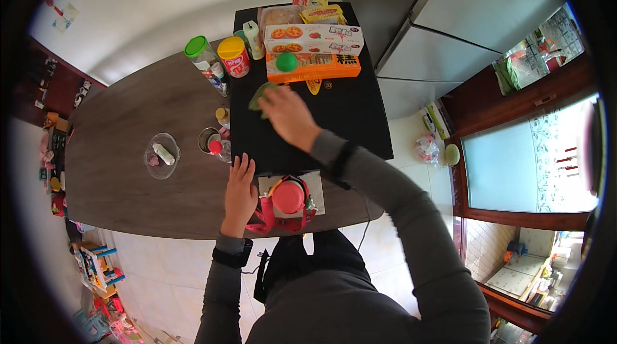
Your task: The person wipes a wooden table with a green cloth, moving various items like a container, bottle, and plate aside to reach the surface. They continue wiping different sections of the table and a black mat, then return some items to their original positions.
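Note:
A green cloth [258, 99] lies under the fingers of my right hand [291, 115], which presses it onto the black top of a large box-like thing [313, 141] with yellow lettering. My left hand [240, 197] rests flat at the near left corner of that black top, fingers extended, holding nothing. Just right of it stands a bottle with a red lid [288, 197] and a red strap [267, 218], on a pale sheet [315, 190]. An orange carton [313, 74] with a green ball [287, 61] on it lies beyond my right hand, next to white biscuit boxes [313, 39].
Left of the black top are a green-lidded jar [196, 47], a yellow-lidded canister [234, 57], a metal cup [207, 139] and a red-capped bottle [221, 150]. A clear dish [168, 170] with a small white bottle sits on the dark wooden table [115, 151]. A refrigerator [434, 50] stands at the right.

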`<action>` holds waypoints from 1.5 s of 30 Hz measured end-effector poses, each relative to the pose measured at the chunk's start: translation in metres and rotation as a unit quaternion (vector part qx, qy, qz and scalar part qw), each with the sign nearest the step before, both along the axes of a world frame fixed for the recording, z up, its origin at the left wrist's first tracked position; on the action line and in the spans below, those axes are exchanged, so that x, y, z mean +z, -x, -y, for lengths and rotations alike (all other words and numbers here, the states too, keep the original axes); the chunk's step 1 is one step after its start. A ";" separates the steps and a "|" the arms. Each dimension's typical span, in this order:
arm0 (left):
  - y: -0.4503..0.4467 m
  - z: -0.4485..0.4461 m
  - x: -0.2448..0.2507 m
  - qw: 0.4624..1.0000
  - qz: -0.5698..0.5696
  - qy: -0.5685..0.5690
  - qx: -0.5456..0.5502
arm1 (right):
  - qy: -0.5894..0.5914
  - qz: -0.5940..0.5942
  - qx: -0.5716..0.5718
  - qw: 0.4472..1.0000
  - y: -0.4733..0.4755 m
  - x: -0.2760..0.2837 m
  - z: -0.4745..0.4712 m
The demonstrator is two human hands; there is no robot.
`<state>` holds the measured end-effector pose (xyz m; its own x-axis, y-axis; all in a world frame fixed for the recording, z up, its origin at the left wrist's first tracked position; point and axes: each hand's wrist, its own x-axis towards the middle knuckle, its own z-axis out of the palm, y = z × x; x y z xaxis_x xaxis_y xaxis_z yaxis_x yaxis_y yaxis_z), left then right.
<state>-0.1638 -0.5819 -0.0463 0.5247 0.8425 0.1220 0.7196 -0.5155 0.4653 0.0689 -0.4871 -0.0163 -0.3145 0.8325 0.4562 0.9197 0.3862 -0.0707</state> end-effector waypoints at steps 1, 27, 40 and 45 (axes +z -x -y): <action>0.000 0.000 0.000 1.000 0.002 -0.001 0.000 | 0.032 0.061 0.002 0.998 0.019 -0.005 -0.010; 0.001 0.000 0.002 0.998 0.037 0.045 0.005 | 0.114 -0.032 -0.014 0.993 -0.019 -0.043 0.011; 0.003 0.001 0.000 0.998 0.041 0.037 -0.006 | 0.060 -0.105 -0.331 0.936 -0.240 -0.008 0.083; 0.005 -0.001 0.000 0.998 0.037 0.038 -0.015 | 0.032 -0.147 -0.019 0.988 -0.083 -0.004 0.054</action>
<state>-0.1691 -0.5808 -0.0460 0.5417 0.8349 0.0980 0.6664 -0.4976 0.5553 0.1517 -0.5407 -0.0203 -0.1444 0.8711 0.4694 0.8696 0.3381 -0.3599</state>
